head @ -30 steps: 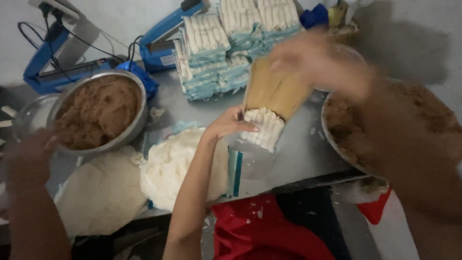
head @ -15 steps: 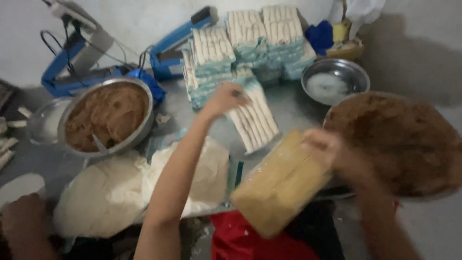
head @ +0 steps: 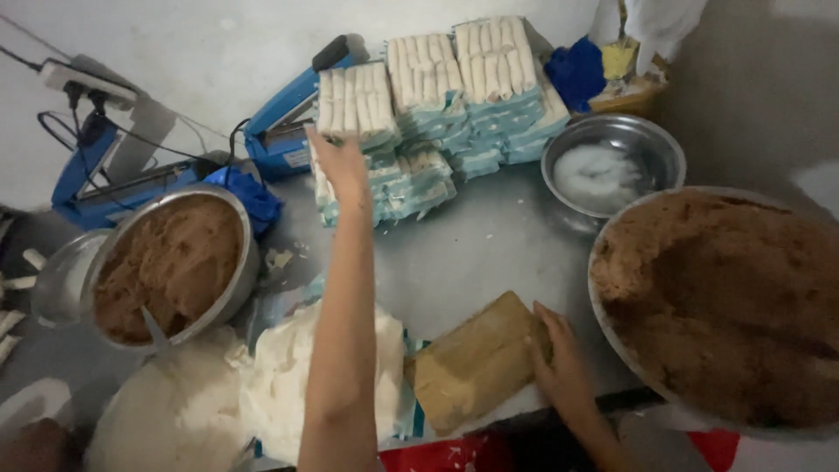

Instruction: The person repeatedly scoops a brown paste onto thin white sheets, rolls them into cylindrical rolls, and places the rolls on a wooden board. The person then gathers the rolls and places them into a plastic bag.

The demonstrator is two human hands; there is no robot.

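My left hand (head: 339,162) is stretched far forward and lies on a pack of white rolls (head: 354,105) at the left end of the stacked packs (head: 463,87); its fingers are on the pack. At the table's near edge, my right hand (head: 559,363) grips the right end of a flat brown packet (head: 472,367). The packet lies tilted on the metal table (head: 489,253), partly over a heap of white wrappers (head: 280,393).
A large bowl of brown filling (head: 734,297) sits at the right, a smaller one (head: 170,262) with a spoon at the left. A steel bowl (head: 612,166) stands behind. Blue sealing machines (head: 280,131) line the wall. Another person's hand (head: 35,441) shows at the bottom left.
My left hand has carried the pack of white rolls from the table's middle up to the stack. My right hand has lowered the brown packet onto the table's edge.
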